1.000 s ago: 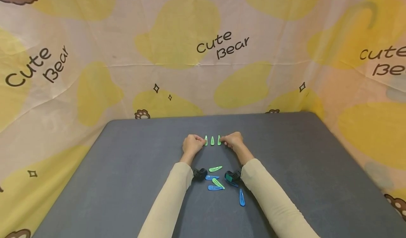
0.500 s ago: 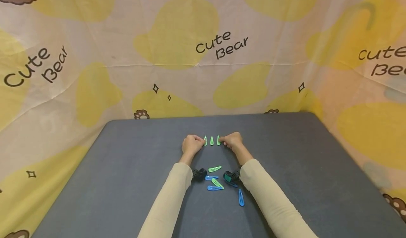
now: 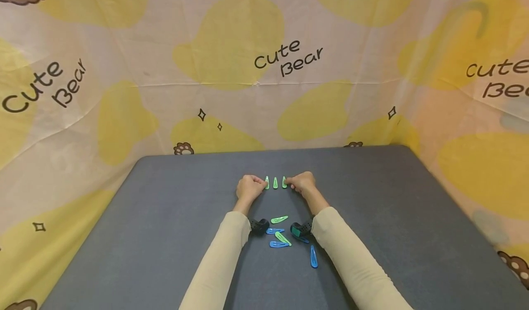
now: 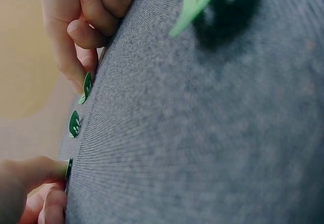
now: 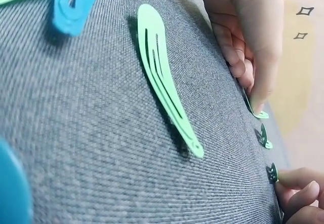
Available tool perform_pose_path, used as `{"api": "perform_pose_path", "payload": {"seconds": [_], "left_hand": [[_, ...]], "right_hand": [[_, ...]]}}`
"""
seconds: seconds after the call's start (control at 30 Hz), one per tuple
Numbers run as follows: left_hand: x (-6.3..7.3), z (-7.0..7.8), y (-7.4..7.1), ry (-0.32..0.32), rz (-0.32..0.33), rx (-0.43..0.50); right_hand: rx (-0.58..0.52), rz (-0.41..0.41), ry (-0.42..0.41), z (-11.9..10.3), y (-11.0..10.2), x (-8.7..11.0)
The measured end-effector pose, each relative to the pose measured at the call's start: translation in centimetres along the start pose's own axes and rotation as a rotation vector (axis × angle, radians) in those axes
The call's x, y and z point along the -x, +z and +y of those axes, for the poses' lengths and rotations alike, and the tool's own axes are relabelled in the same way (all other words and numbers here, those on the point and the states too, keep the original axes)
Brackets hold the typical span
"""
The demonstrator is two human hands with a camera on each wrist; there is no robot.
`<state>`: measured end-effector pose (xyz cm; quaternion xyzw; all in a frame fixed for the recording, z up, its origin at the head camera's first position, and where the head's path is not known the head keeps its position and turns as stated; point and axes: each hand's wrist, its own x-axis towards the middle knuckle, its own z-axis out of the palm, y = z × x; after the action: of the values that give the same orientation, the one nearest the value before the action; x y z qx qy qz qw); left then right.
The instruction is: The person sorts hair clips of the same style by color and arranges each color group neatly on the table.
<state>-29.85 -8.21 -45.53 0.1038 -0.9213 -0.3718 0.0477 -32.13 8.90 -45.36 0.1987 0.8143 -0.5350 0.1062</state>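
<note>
Three light-green snap hair clips stand in a row near the table's far side: a left clip (image 3: pixel 267 183), a middle clip (image 3: pixel 275 183) and a right clip (image 3: pixel 284 182). My left hand (image 3: pixel 249 188) pinches the left clip at its outer side with thumb and forefinger, the other fingers curled in. On the opposite end, my right hand (image 3: pixel 303 183) holds the right clip between its fingertips, as the right wrist view also shows on that clip (image 5: pixel 274 173). Between the two hands, the middle clip (image 5: pixel 265 137) is untouched. Fingertips partly cover both outer clips.
Nearer, between the forearms, lie loose clips: a green clip (image 3: pixel 279 219), a blue clip (image 3: pixel 274 231), and a green clip (image 3: pixel 283 238) touching or overlapping another blue clip (image 3: pixel 279 244). One more blue clip (image 3: pixel 314 256) lies by the right sleeve. A patterned curtain (image 3: pixel 231 48) hangs behind the grey table (image 3: pixel 136 236).
</note>
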Motion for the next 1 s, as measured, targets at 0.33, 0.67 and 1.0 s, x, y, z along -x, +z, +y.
{"api": "perform_pose_path", "payload": {"seconds": [0.33, 0.67, 1.0], "left_hand": [[-0.2, 0.0, -0.1, 0.002, -0.003, 0.004], [-0.1, -0.1, 0.1, -0.011, -0.009, -0.003], [-0.1, -0.1, 0.0, -0.008, -0.008, -0.001]], "right_hand": [[-0.029, -0.021, -0.016, 0.0, -0.2, 0.1], [-0.035, -0.079, -0.035, 0.0, -0.8, 1.4], [-0.037, -0.13, -0.052, -0.2, -1.2, 2.6]]}}
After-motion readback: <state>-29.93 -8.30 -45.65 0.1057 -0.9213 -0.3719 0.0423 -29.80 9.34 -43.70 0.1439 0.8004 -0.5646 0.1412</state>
